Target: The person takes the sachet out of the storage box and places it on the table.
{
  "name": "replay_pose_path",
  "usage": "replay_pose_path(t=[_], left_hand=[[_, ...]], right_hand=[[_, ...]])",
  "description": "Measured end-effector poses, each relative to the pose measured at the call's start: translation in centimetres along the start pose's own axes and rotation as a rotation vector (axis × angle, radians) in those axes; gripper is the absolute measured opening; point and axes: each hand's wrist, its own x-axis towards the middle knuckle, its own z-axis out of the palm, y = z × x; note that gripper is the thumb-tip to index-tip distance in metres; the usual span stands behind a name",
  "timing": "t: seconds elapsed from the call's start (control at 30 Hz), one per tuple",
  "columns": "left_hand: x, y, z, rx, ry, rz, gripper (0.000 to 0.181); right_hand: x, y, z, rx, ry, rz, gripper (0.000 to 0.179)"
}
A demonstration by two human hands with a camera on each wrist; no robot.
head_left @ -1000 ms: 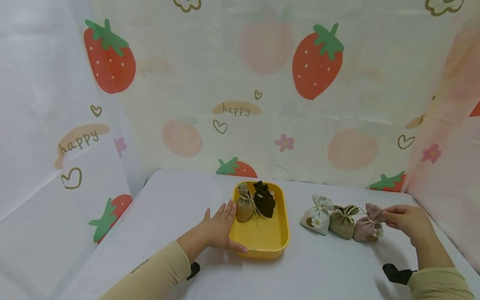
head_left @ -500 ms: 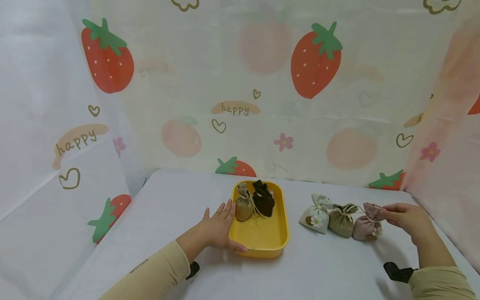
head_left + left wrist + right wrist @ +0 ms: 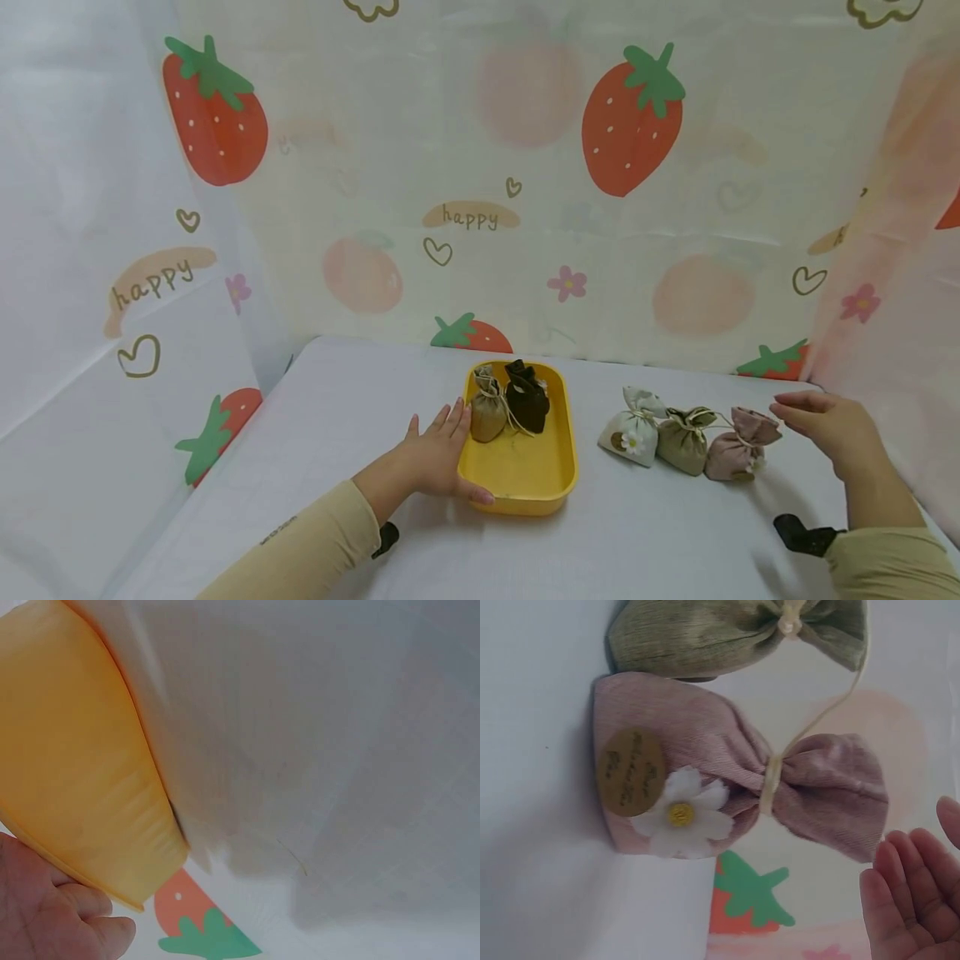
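My left hand [image 3: 437, 458] rests with spread fingers along the left rim of a yellow tray [image 3: 517, 479], its thumb at the near corner. In the left wrist view the fingers touch the rim of the tray [image 3: 90, 765]. Just right of a pink drawstring pouch [image 3: 731, 456], my right hand [image 3: 832, 425] is off the cloth with nothing in it. The right wrist view shows the pouch [image 3: 682, 735] upright with a white flower and brown oval label, fingertips close to its gathered top. An olive pouch [image 3: 682, 446] and a white pouch [image 3: 630, 437] stand beside it.
Inside the tray's far end are a tan pouch [image 3: 489, 412] and a black pouch [image 3: 528, 404]. A white cloth [image 3: 637, 542] covers the table. Strawberry-printed curtains [image 3: 480, 167] enclose the back and sides.
My right hand has let go of the pink pouch's top and moved slightly right, away from it. The pouch stays in place, and my left hand has not moved from the tray.
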Motion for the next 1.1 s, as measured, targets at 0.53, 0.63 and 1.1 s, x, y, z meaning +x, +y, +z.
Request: replay_pose_path(t=[0.53,0.63,1.1], left_hand=[[-0.1,0.1,-0.2,-0.003,-0.011,-0.005,0.136],[-0.2,0.1,-0.2,-0.001,-0.007,-0.003,0.136],[-0.4,0.2,-0.3,-0.003,-0.01,-0.001,0.135]], right_hand=[[0.1,-4.7,0.9,-0.054,0.026,-0.112,0.06],[0.4,-5.5,1.4,-0.065,0.043,-0.134,0.062],[1.5,-9.7,3.7,-0.059,0.034,-0.204,0.061]])
